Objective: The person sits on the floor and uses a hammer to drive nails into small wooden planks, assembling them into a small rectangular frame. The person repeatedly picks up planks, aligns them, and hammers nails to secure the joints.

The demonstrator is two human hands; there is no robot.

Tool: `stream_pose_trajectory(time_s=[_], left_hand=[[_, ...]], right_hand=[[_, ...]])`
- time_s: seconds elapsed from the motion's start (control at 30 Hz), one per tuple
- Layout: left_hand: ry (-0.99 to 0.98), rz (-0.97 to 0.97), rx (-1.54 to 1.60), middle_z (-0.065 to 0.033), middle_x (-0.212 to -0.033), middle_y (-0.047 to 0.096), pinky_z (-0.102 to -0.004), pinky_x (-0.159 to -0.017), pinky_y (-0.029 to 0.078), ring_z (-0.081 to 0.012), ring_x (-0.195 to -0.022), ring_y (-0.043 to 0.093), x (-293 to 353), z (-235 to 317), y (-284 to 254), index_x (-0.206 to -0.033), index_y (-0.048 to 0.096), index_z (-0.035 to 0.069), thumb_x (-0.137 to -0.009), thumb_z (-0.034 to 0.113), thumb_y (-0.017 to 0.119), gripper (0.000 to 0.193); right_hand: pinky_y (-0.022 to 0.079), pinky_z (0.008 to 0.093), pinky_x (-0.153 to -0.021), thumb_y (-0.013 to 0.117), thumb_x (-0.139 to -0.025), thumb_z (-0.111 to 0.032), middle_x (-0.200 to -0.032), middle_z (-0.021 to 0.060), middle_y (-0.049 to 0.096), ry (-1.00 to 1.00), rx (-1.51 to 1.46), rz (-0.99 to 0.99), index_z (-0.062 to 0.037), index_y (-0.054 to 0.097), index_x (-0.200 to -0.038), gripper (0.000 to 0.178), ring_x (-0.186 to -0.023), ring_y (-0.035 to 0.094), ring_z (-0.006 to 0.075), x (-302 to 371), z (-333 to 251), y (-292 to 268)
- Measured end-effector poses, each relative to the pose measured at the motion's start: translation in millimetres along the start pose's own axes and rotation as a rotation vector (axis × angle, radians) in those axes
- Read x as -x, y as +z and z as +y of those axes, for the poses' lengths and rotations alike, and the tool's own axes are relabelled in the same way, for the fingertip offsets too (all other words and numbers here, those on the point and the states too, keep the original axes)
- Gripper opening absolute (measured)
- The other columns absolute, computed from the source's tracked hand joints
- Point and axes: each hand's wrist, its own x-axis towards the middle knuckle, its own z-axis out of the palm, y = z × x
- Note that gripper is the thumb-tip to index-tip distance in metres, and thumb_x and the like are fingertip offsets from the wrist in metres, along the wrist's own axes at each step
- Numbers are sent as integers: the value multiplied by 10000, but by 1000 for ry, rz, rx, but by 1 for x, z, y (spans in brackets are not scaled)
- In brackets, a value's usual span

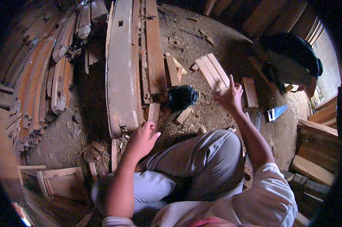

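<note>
In the left hand (142, 139), thumb and fingers pinch a wooden strip (154, 111) pointing to twelve o'clock; the right hand (231, 94) extends its index finger, grooved boards (210, 70) just at its ten o'clock, grip unclear; a black plastic bundle (182, 97) lies at its nine.

A pale wooden board (210, 70) (seemingly grooved) slants away leftward, right of a brown strip (153, 112).

Grooved piece (209, 70): bare pale wood, matt, smooth-looking. Short strip (154, 112): bare wood, matt too. Wide plank (122, 75): greyish wood, dull, scuffed, edges rough. Black bundle (181, 97): looks like thin plastic, crinkled, glossy. Trousers (216, 155): matt cloth, creased. Floor (201, 38): rough dirt, dull, strewn with wood scraps (96, 148).
</note>
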Motion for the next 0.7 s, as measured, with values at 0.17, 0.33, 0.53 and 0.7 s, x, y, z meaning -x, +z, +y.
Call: stream_pose_trajectory(time_s=[0.17, 0.33, 0.53, 0.7], left_hand=[[3, 99, 646, -127, -1326, 617, -359, -1056, 448, -231, -1248, 573, -7, 2, 2, -1401, 477, 30, -992, 199, 680, 487], [-34, 175, 916, -117, -1308, 610, -334, -1066, 418, -186, -1206, 565, 2, 26, -30, -1397, 492, -3, -1031, 406, 597, 559], [-192, 454, 972, -131, -1269, 631, -386, -1018, 438, -223, -1173, 576, 9, 19, -22, -1259, 582, 0, -1028, 374, 601, 441], [-311, 385, 965, -83, -1189, 686, -361, -920, 516, -206, -1037, 658, 6, 12, -30, -1238, 621, 42, -1010, 216, 575, 291]], right_hand=[[406, 577, -1061, 955, -589, -439, -1347, 337, 442, -272, -195, -61, -107, 253, -1596, 1271, -1232, 446, 475, 16, -126, -55], [406, 566, -1040, 950, -583, -397, -1320, 302, 451, -396, -398, -108, -66, 228, -1611, 1299, -1209, 445, 449, 80, -247, -49], [381, 571, -1036, 929, -579, -373, -1298, 288, 450, -477, -408, -9, -61, 201, -1619, 1307, -1176, 448, 448, 120, -284, -42], [446, 555, -1031, 962, -562, -408, -1308, 333, 470, -450, -429, -316, -47, 220, -1605, 1329, -1178, 493, 500, 105, -264, -47]])
